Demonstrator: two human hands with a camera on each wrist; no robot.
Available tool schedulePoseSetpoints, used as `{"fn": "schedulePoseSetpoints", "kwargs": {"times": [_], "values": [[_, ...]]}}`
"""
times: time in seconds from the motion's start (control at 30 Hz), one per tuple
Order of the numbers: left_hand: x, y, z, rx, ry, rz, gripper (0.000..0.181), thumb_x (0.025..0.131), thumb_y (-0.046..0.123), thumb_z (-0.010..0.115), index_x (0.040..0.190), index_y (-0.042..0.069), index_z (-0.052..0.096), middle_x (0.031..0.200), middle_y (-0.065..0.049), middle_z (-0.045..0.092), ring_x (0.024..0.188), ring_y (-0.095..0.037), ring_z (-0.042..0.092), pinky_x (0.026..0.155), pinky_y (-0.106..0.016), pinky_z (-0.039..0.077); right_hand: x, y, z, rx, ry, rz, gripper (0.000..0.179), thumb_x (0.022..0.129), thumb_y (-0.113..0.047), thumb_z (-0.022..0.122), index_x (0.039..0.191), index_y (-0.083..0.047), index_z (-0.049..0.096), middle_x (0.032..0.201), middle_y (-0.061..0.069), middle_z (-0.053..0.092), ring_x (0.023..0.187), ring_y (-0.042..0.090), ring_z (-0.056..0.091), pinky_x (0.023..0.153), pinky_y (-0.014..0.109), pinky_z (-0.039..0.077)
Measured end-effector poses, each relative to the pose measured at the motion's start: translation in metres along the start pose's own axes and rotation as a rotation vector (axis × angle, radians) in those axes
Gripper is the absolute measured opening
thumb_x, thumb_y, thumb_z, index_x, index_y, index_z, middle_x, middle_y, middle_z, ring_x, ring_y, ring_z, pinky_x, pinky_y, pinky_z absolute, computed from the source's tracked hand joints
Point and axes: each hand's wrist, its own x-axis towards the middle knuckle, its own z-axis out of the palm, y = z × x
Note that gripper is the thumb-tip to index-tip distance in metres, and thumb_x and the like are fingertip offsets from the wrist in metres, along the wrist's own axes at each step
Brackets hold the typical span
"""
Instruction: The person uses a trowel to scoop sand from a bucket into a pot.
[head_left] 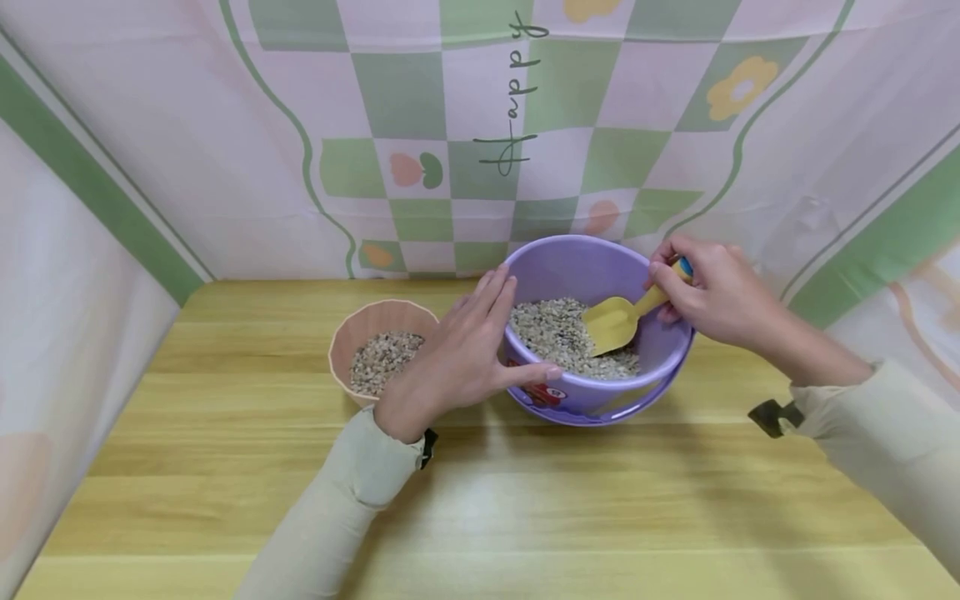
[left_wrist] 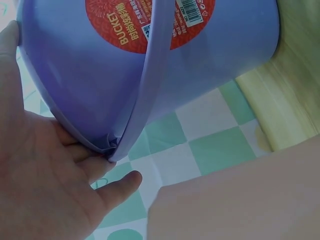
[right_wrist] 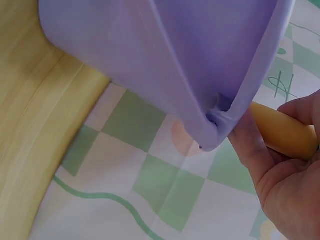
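Observation:
A purple bucket (head_left: 581,260) stands on the table, partly filled with small grey-beige gravel (head_left: 553,332). My left hand (head_left: 467,354) rests against its left rim, fingers fairly straight and thumb spread along the near side. In the left wrist view the fingers touch the rim by the bucket handle's (left_wrist: 150,75) joint. With my right hand (head_left: 720,290) I grip a yellow toy shovel (head_left: 613,323) by its handle over the right rim. The blade lies at the gravel's surface. Only the orange-yellow shovel handle (right_wrist: 282,132) shows in the right wrist view.
Left of the bucket, a pink fluted bowl (head_left: 347,354) holds similar gravel (head_left: 382,360), partly covered by my left hand. Both containers stand on a wood-grain table (head_left: 525,517). A checked green and white cloth (head_left: 480,108) hangs right behind it.

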Motion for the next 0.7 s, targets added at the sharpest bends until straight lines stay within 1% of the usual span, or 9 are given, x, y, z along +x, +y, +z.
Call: {"fn": "schedulePoseSetpoints", "kwargs": {"times": [0.37, 0.47, 0.63, 0.7], "values": [[-0.001, -0.001, 0.002, -0.039, 0.000, -0.004, 0.119, 0.081, 0.083, 0.051, 0.158, 0.001, 0.014, 0.167, -0.010, -0.002, 0.153, -0.026, 0.007, 0.121, -0.043, 0.018, 0.003, 0.000, 0.005, 0.006, 0.024, 0.009, 0.019, 0.103, -0.017, 0.054, 0.100, 0.000, 0.063, 0.072, 0.012, 0.071, 0.053, 0.020, 0.066, 0.040, 0.030, 0.051], [-0.002, -0.002, 0.002, -0.046, -0.003, -0.010, 0.118, 0.081, 0.082, 0.052, 0.158, 0.001, 0.014, 0.167, -0.010, -0.002, 0.153, -0.025, 0.006, 0.121, -0.041, 0.017, 0.005, -0.002, 0.010, 0.045, 0.011, 0.007, 0.019, 0.103, -0.016, 0.054, 0.100, 0.000, 0.063, 0.072, 0.013, 0.071, 0.053, 0.021, 0.066, 0.042, 0.031, 0.052], [-0.001, -0.002, 0.001, -0.047, -0.006, -0.012, 0.119, 0.081, 0.083, 0.050, 0.159, 0.001, 0.013, 0.167, -0.009, -0.003, 0.152, -0.025, 0.006, 0.121, -0.041, 0.016, 0.012, -0.007, 0.021, 0.097, -0.014, -0.024, 0.020, 0.104, -0.017, 0.053, 0.100, 0.000, 0.061, 0.076, 0.014, 0.072, 0.054, 0.023, 0.066, 0.047, 0.033, 0.055], [-0.001, -0.002, 0.000, -0.053, -0.010, -0.015, 0.119, 0.081, 0.084, 0.048, 0.159, 0.002, 0.013, 0.167, -0.008, -0.004, 0.152, -0.024, 0.005, 0.121, -0.041, 0.015, 0.013, -0.010, 0.023, 0.090, 0.003, -0.043, 0.019, 0.104, -0.016, 0.053, 0.099, 0.000, 0.061, 0.076, 0.014, 0.072, 0.052, 0.023, 0.065, 0.046, 0.033, 0.054]]}}
